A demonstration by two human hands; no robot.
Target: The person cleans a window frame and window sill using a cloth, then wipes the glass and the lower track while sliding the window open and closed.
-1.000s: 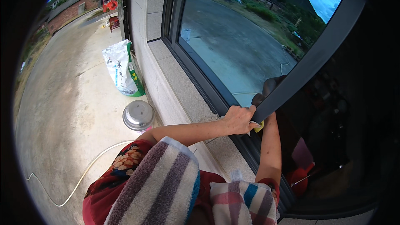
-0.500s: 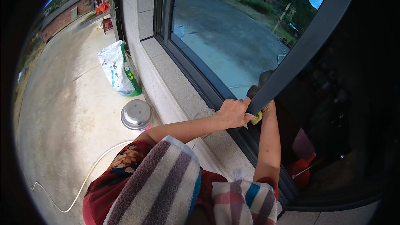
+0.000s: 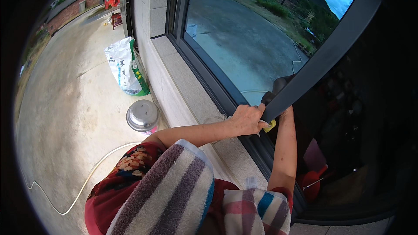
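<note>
My left hand (image 3: 247, 120) is closed at the lower corner of the dark grey sliding window sash (image 3: 320, 58), its thumb and fingers pinching a small pale cloth (image 3: 261, 126). Just beyond the thumb, a yellow piece (image 3: 270, 126), perhaps a sponge or cloth, shows at the sash's lower edge. My right hand (image 3: 287, 112) reaches around the inner side of the sash; its fingers are hidden behind the frame. The sash rests on the dark window track (image 3: 204, 82) above the stone sill (image 3: 185, 78).
A striped towel (image 3: 167, 191) hangs over my front, with a checked cloth (image 3: 257, 211) beside it. On the ground outside stand a lidded metal pot (image 3: 143, 115) and a white-green sack (image 3: 126, 67). A pale hose (image 3: 93, 169) curves nearby. Inside, it is dark, with a red object (image 3: 309, 182).
The view has shifted slightly, so the scene sits a little differently in the picture. Both hands keep their places at the sash's lower corner.
</note>
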